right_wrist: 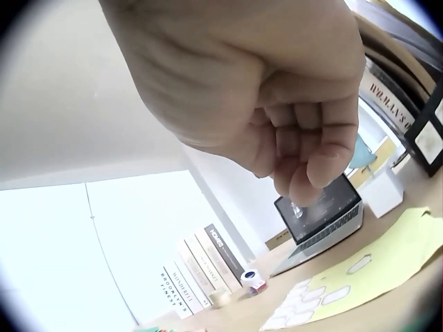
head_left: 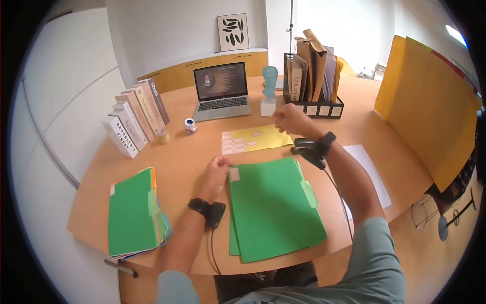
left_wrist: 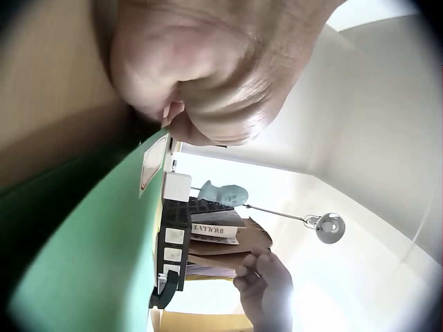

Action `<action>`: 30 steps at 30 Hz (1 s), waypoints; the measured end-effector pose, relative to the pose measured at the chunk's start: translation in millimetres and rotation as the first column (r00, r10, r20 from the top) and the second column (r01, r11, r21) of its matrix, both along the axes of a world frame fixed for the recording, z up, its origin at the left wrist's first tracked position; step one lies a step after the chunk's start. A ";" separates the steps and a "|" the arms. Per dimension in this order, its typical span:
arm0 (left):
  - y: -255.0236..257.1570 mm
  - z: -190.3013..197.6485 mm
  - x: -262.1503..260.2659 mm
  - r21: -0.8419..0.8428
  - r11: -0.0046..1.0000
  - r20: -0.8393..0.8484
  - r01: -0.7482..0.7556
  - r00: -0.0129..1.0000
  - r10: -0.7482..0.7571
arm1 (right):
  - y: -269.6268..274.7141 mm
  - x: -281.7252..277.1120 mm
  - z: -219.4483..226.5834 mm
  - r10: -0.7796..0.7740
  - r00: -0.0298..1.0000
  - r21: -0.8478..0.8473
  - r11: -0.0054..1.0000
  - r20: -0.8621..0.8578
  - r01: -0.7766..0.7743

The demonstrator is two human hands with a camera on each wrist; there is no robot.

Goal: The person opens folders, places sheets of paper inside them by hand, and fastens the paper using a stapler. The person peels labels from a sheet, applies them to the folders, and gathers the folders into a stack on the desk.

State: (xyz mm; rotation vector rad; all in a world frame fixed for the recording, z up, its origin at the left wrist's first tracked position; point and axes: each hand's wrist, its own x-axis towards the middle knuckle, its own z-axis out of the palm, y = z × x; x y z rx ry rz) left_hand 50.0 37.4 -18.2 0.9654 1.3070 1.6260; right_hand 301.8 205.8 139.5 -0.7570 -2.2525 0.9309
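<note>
Two green folders lie overlapped in front of the person, with a pale label at the upper left corner of the top one. My left hand is at that corner; in the left wrist view its bent fingers pinch the edge of the green folder beside the label. Raised over a yellow sheet of pale labels, my right hand has its fingers loosely curled. In the right wrist view nothing shows between the fingers, above the yellow sheet.
A stack of folders lies at left. Behind are books, a small jar, a laptop, a bust and a black file holder. A stapler and white paper lie at right.
</note>
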 end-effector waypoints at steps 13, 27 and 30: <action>3.3 -15.6 -4.4 0.148 0.989 0.351 -0.024 0.936 -0.030 | 28.3 -158.9 -124.4 -0.071 0.918 0.245 0.969 0.389 -0.029; 2.6 -5.1 1.5 0.127 0.990 0.405 -0.055 0.914 -0.001 | 23.1 -155.5 -126.3 -0.092 0.858 0.118 0.992 0.505 0.037; 0.5 -5.0 1.4 0.114 0.992 0.406 -0.050 0.914 -0.001 | 21.2 -155.1 -132.5 -0.120 0.850 0.173 0.984 0.512 0.034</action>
